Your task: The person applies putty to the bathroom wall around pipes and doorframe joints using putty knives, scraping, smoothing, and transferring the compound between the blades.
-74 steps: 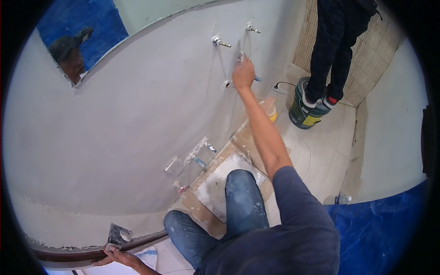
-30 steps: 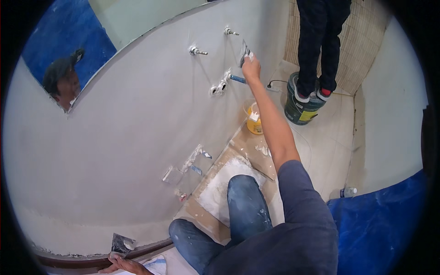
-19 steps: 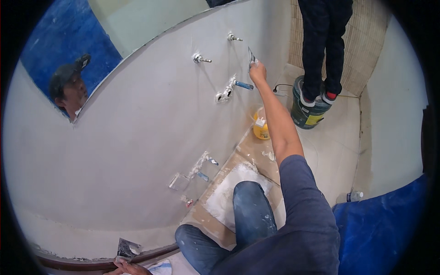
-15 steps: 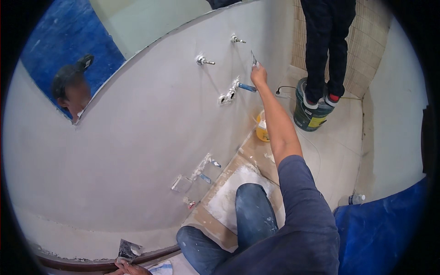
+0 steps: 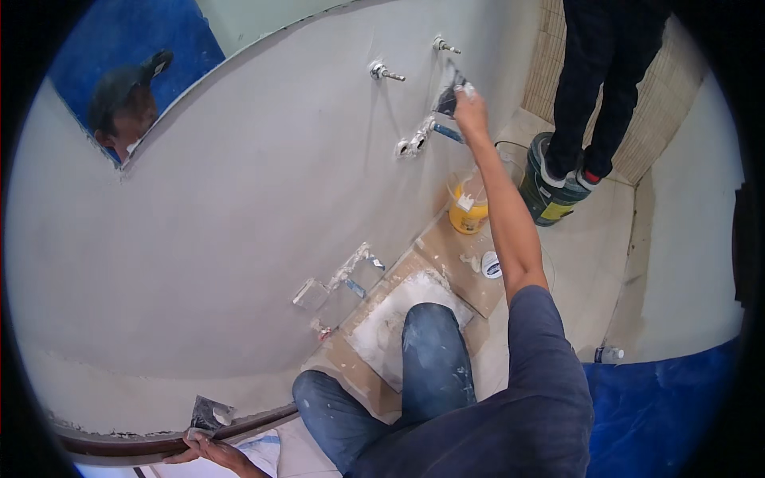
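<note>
1. Grey wall (image 5: 239, 231): fills the left and centre of the view, bare smooth face, ragged along the bottom.
2. Blue sheet (image 5: 653, 406): lower right, by a pale side wall.
3. Co-worker (image 5: 594, 88): dark trousers, standing on a dark green bucket (image 5: 535, 195) at upper right. Only the lower body shows.
4. Cardboard (image 5: 450, 255): on the floor along the wall base, a white-crusted sheet (image 5: 418, 291) on top. Wearer's knee is over part of that sheet.
5. Yellow bucket (image 5: 468, 219): near the wall, behind the right forearm's left edge.
6. Right hand (image 5: 470, 110): arm stretched up and out, fingers closed round the handle of a putty knife (image 5: 447, 102). Its dark blade sits at the wall face, below the upper pipe fitting and above the blue pipe stub; actual contact, can't tell.
7. Left hand (image 5: 209, 448): low at far left, by the brown base strip, thumb and fingers pinching a wide scraper (image 5: 204, 414) with white paste on its blade. Exact finger placement is partly hidden.
8. Upper pipe fitting (image 5: 446, 46) and left pipe fitting (image 5: 386, 73): both poke out of the wall.
9. Blue pipe stub (image 5: 448, 132): just under the right hand, beside two pasted round holes.
</note>
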Demonstrator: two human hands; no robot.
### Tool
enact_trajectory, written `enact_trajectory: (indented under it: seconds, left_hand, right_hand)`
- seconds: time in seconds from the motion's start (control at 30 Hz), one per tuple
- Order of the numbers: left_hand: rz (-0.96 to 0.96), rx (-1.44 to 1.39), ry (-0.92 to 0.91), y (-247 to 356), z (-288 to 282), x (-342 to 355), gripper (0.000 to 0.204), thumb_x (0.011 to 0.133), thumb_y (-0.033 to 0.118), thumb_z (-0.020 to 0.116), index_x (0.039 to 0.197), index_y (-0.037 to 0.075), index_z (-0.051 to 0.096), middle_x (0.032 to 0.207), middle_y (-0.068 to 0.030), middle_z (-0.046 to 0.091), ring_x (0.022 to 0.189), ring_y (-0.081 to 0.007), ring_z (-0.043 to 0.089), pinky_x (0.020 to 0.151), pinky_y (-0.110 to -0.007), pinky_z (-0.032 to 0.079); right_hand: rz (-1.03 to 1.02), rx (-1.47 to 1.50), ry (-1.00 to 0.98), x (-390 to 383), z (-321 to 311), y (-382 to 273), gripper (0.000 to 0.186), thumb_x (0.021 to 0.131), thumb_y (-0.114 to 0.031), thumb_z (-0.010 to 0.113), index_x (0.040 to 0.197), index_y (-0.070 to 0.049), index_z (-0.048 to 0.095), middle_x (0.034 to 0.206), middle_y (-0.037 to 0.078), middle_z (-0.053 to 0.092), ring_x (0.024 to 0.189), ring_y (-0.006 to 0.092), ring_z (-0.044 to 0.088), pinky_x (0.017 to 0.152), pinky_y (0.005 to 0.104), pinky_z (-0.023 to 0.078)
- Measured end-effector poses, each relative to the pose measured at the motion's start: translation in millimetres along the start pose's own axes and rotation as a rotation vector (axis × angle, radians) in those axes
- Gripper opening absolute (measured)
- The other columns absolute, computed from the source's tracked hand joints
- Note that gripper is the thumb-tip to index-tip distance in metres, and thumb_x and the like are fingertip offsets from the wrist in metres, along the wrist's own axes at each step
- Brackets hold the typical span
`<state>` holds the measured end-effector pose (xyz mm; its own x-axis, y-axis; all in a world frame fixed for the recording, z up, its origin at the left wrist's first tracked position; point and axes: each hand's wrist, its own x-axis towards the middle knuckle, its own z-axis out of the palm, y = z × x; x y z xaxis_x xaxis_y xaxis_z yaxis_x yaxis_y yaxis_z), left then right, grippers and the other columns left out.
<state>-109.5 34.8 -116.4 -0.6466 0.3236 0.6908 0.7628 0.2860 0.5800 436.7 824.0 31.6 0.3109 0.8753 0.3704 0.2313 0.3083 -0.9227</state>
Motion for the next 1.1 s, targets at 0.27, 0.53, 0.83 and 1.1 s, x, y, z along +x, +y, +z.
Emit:
enact_trajectory:
  seconds: [0.27, 0.53, 0.83, 1.1]
  left_hand:
    - [-0.06, -0.133, -0.01, 65, 24, 9, 0.042, 0.103, 0.024, 0.042, 0.133, -0.004, 0.054, 0.136, -0.0252, 0.052, 0.128, -0.0351, 0.044, 0.115, -0.051, 0.027]
    - [-0.117, -0.192, 0.047, 50, 21, 2, 0.047, 0.103, 0.027, 0.045, 0.137, -0.006, 0.051, 0.141, -0.0253, 0.047, 0.131, -0.0343, 0.041, 0.116, -0.05, 0.024]
    - [-0.023, -0.096, 0.092, 113, 26, 17, 0.036, 0.106, 0.027, 0.039, 0.098, -0.006, 0.052, 0.105, -0.0136, 0.047, 0.098, -0.0243, 0.044, 0.092, -0.039, 0.037]
    - [-0.114, -0.079, 0.154, 109, 39, 15, 0.033, 0.104, 0.027, 0.037, 0.101, -0.003, 0.05, 0.108, -0.0137, 0.047, 0.105, -0.0263, 0.044, 0.098, -0.044, 0.035]
  right_hand:
    - [-0.007, -0.319, 0.102, 29, 0, 32, 0.039, 0.095, -0.031, 0.057, 0.119, -0.002, 0.068, 0.114, 0.025, 0.07, 0.112, 0.0444, 0.064, 0.097, 0.0491, 0.048]
    - [0.099, -0.132, 0.102, 31, 25, 17, 0.039, 0.094, -0.032, 0.057, 0.115, -0.002, 0.07, 0.109, 0.026, 0.071, 0.107, 0.0437, 0.067, 0.095, 0.0485, 0.05]
    - [0.117, 0.123, 0.094, -14, 2, -26, 0.035, 0.095, -0.027, 0.058, 0.112, 0.002, 0.069, 0.104, 0.024, 0.072, 0.098, 0.0396, 0.07, 0.089, 0.0471, 0.051]
    - [-0.118, -0.202, 0.074, 14, 11, 17, 0.038, 0.095, -0.029, 0.057, 0.121, -0.002, 0.067, 0.111, 0.028, 0.069, 0.108, 0.0462, 0.064, 0.094, 0.0489, 0.049]
